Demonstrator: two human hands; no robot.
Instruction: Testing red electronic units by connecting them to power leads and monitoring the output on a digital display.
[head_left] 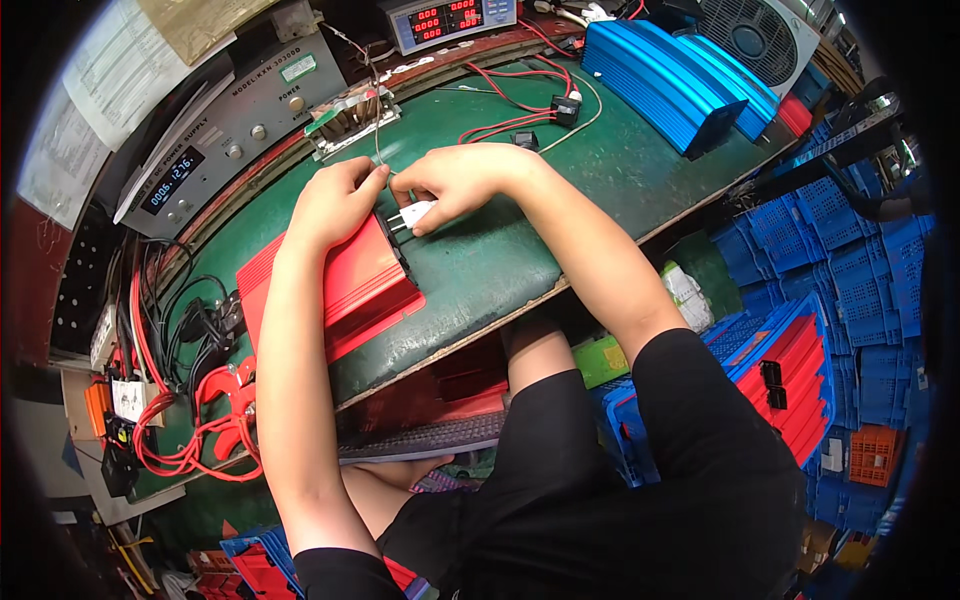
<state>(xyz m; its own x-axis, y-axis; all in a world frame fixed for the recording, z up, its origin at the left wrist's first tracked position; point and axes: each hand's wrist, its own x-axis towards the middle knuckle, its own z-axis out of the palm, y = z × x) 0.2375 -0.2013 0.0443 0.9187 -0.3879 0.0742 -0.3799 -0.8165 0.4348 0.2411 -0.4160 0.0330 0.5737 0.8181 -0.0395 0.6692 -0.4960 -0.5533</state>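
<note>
A red power inverter (335, 285) with a ribbed metal case lies on the green bench top, its dark end panel facing right. My left hand (338, 203) rests over the inverter's far end, fingers curled round it, fingertips partly hidden. Between the thumb and fingers of my right hand (455, 182) is a white plug (416, 213). Its metal prongs point left at the end panel, close to it; whether they touch the socket, I cannot tell. A thin pale cord (377, 110) comes down from the back of the bench to my hands.
Behind stand a grey power supply (235, 130) and a meter with red digits (450, 22). Blue ribbed cases (665, 85) sit at the far right, near black connectors on red wires (565, 110). Red clamps (235, 400) and cables lie left. Blue crates (865, 285) stack beyond the bench edge.
</note>
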